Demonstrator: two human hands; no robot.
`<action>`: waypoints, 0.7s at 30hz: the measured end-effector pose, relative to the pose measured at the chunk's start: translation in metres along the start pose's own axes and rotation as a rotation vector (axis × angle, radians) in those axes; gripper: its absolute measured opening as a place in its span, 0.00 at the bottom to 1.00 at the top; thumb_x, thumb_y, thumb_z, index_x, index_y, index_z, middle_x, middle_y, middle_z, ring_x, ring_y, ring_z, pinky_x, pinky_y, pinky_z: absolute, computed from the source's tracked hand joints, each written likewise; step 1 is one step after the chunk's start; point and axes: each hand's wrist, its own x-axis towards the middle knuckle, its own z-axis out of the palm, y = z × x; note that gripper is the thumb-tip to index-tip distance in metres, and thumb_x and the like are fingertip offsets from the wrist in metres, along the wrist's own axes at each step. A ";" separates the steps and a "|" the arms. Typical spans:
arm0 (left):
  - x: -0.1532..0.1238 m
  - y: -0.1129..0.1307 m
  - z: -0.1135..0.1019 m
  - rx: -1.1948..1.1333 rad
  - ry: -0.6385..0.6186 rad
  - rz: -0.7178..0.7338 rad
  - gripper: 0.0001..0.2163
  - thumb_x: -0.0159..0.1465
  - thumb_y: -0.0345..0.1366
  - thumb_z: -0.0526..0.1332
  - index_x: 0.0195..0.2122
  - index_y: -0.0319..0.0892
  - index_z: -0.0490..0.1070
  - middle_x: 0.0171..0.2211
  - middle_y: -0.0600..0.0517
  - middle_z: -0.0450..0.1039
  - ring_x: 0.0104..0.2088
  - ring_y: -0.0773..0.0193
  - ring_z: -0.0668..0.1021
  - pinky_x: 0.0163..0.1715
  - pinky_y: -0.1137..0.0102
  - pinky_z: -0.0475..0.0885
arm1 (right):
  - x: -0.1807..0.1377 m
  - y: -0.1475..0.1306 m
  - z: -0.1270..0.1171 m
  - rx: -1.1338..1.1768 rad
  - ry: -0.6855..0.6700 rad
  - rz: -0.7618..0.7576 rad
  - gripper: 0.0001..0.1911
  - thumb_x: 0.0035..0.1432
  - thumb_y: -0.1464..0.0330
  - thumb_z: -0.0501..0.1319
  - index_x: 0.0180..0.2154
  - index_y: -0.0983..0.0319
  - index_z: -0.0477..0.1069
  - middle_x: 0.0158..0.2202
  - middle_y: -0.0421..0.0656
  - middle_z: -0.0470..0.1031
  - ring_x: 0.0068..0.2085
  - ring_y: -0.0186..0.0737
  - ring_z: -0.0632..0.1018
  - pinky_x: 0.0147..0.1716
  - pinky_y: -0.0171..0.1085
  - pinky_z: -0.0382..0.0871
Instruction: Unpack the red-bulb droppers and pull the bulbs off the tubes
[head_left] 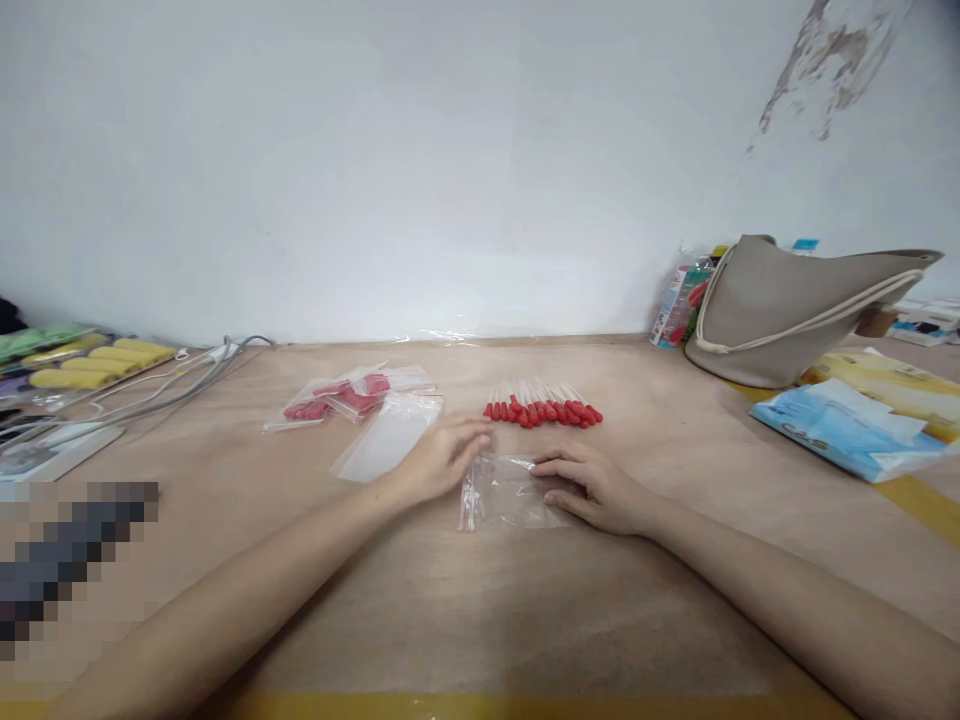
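A clear zip bag [514,505] lies flat on the table, its sealing strip toward the left. My left hand [442,460] is by the bag's upper left corner, fingers stretched out and thumb apart from them; whether it touches the plastic is hard to make out. My right hand [592,485] rests on the right part of the bag, fingers and thumb spread. Just beyond both hands lies a row of thin pale sticks with red tips [544,410], red ends toward me. A stack of empty clear bags [394,435] sits left of my left hand.
Filled bags with red contents [345,395] lie behind the stack. Cables [217,365] and yellow rolls [101,365] are at the left. On the right stand a grey-beige bag [795,310] and a blue tissue pack [840,430]. A wall [450,180] borders the table's back.
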 end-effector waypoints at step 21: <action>-0.046 0.006 0.000 -0.305 -0.171 -0.207 0.28 0.54 0.42 0.64 0.55 0.47 0.59 0.58 0.45 0.54 0.55 0.56 0.65 0.53 0.61 0.63 | -0.007 0.003 -0.010 -0.073 -0.183 0.062 0.31 0.53 0.51 0.56 0.57 0.55 0.59 0.58 0.48 0.60 0.58 0.48 0.62 0.57 0.52 0.50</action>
